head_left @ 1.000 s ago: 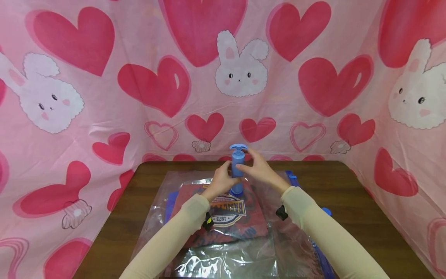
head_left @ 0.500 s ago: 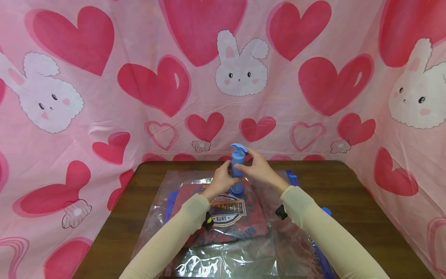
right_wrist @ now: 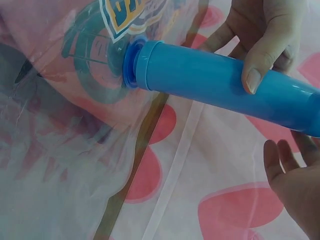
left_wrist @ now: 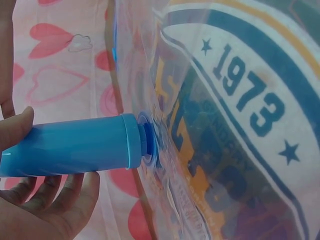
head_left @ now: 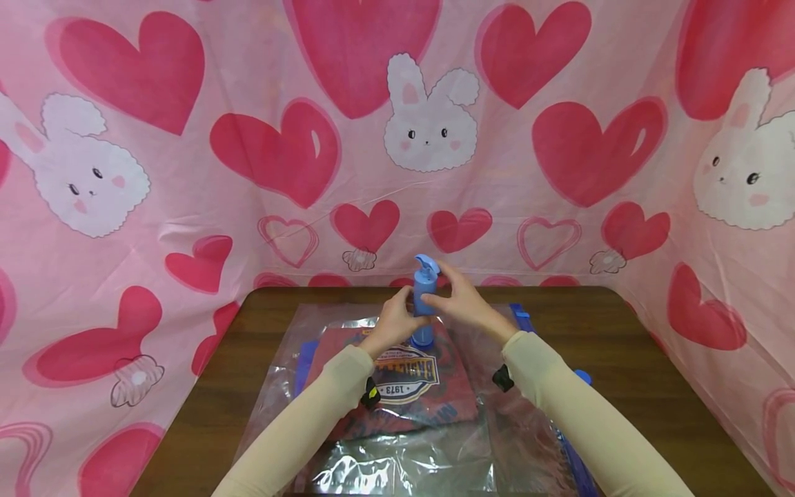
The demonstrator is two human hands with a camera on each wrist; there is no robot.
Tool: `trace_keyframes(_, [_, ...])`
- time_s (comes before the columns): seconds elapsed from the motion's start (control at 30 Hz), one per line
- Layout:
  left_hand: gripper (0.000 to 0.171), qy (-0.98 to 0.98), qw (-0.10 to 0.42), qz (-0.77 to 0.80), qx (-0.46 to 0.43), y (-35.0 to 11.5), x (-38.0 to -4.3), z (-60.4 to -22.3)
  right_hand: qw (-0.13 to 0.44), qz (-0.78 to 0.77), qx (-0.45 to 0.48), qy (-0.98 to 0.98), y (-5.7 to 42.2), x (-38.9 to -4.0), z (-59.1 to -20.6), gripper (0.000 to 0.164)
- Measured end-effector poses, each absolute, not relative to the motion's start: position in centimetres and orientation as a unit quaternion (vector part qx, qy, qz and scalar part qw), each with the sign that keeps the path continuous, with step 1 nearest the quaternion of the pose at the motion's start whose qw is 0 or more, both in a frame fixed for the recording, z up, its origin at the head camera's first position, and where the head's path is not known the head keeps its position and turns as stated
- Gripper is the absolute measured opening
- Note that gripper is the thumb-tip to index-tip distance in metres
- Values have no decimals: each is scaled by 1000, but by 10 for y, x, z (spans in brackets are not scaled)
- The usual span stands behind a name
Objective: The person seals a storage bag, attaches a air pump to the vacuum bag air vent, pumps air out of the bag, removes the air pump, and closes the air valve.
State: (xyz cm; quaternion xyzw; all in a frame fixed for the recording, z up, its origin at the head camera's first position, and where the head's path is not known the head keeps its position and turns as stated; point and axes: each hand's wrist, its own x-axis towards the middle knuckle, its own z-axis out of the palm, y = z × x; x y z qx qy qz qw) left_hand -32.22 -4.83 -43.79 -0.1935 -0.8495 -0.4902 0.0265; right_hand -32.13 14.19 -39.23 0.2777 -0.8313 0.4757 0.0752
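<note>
A blue hand pump (head_left: 425,279) stands upright on the valve of a clear plastic storage bag (head_left: 428,455). Inside the bag lies a folded red T-shirt (head_left: 447,386) with a "1973" print. My left hand (head_left: 394,321) grips the lower part of the pump's barrel. Higher up, my right hand (head_left: 462,300) has its thumb on the barrel and its fingers by the curved handle (head_left: 427,262). In the left wrist view, the pump's base (left_wrist: 132,142) meets the blue valve (left_wrist: 150,142). The right wrist view shows both hands around the barrel (right_wrist: 200,75).
The bag spreads over a brown wooden table (head_left: 596,324). Its blue edge strip (head_left: 574,455) runs along the right side, near a small round blue piece (head_left: 582,376). A pink cloth (head_left: 360,166) with hearts and rabbits surrounds the table.
The pump's handle has turned about its upright axis, from broadside to nearly end-on. Both hands and the bag have stayed almost in place.
</note>
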Motion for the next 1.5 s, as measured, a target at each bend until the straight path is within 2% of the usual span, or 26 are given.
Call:
trace_keyframes(0.47, [54,-854,27,-485,-188,-47,-321,-439,81,484,275,-827,143,-325,-395,62])
trace_keyframes(0.77, [51,-851,27,-487,-193,-48,-321,-437,87,477,257,-836,138,-323,-395,61])
trace_keyframes(1.0, [52,-854,25,-484,-191,-48,-320,-437,68,476,266,-835,141,-320,-395,72])
trace_keyframes(1.17, [55,-857,22,-480,-185,-48,-321,-437,58,483,268,-831,143,-320,-392,71])
trace_keyframes(1.5, [57,-858,33,-476,-189,-48,-321,-436,75,474,256,-839,139,-321,-392,71])
